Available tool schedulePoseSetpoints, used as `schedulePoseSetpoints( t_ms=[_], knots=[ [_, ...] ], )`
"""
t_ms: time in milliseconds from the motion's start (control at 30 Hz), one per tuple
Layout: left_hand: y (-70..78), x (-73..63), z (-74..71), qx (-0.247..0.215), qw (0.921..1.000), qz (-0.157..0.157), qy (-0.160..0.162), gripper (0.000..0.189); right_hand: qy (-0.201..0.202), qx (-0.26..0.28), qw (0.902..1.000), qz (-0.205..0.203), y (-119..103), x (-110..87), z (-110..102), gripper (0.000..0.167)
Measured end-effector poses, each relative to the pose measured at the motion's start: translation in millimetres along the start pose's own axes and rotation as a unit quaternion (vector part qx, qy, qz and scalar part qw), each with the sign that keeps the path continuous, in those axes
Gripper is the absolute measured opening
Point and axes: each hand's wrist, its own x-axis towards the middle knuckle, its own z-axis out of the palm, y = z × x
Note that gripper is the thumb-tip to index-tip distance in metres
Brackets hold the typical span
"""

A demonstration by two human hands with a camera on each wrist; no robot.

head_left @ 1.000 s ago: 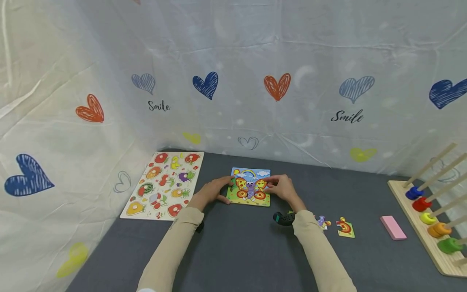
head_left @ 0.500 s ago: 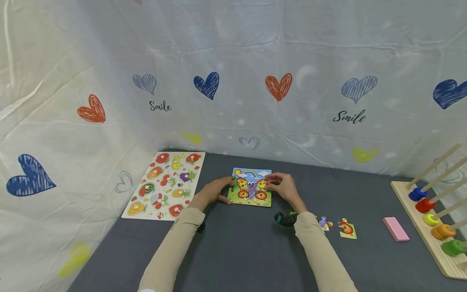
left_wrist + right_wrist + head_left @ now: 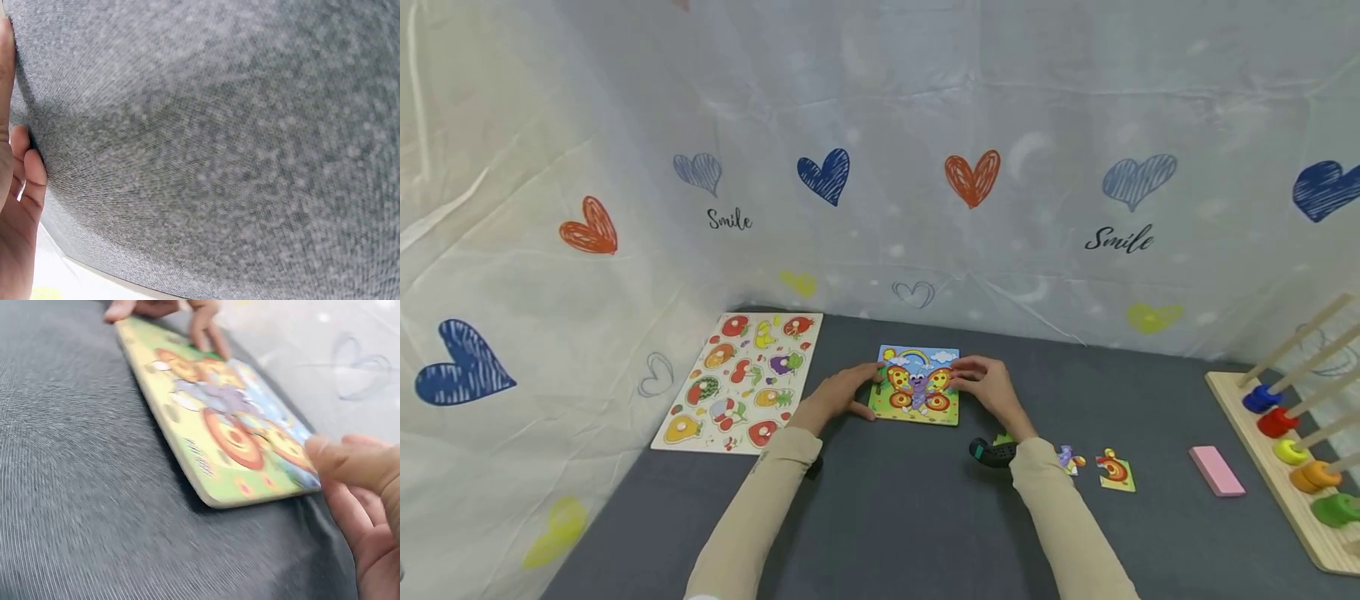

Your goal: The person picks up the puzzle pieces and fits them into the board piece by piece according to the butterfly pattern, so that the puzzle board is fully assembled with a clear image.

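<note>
A square butterfly puzzle board point(image 3: 917, 408) lies near the back middle of the table, and its butterfly picture looks filled in. My left hand point(image 3: 835, 396) holds its left side, with fingers at the upper edge and thumb by the lower left corner. At the opposite edge, my right hand point(image 3: 988, 387) pinches the board with thumb and fingers. The right wrist view shows the board point(image 3: 219, 425) blurred, with right-hand fingers point(image 3: 347, 509) at its near corner. In the left wrist view only the left hand point(image 3: 22, 206) and dark cloth appear; the board is out of sight.
A fruit puzzle board point(image 3: 741, 375) lies to the left. Right of my right forearm are loose puzzle pieces point(image 3: 1116, 472), a pink block point(image 3: 1216, 471) and a wooden peg rack point(image 3: 1285, 475) with coloured rings. A heart-printed curtain point(image 3: 880, 242) hangs behind.
My right hand has shifted slightly right, its fingertips drawing back from the picture to the board's right edge. The left hand and the board stay about where they were.
</note>
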Motion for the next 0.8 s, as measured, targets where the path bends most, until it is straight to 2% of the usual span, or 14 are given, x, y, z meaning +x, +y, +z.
schedulePoseSetpoints(
  t_ms=[133,267,400,533,800],
  knots=[
    [-0.3,0.3,1.9,-0.006,1.0000,0.001,-0.001,0.070,-0.018,0.098,0.9950,0.007,2.0,-11.7,-22.7,0.040],
    [-1.5,-1.4,2.9,-0.012,0.9999,-0.001,0.004,0.068,-0.026,0.126,0.9915,0.016,1.2,-27.0,-48.9,0.044],
    [-3.3,-3.9,3.0,-0.011,0.9999,-0.003,0.004,0.067,-0.034,0.130,0.9905,0.027,0.4,-46.9,-69.5,0.045],
    [-4.2,-4.3,2.6,-0.008,1.0000,0.001,0.004,0.067,-0.055,0.118,0.9913,0.016,0.8,-70.4,-80.9,0.045],
    [-1.4,-3.1,1.6,-0.011,0.9998,0.013,0.003,0.066,-0.048,0.076,0.9955,-0.029,5.1,-113.9,-80.0,0.041]
  ],
)
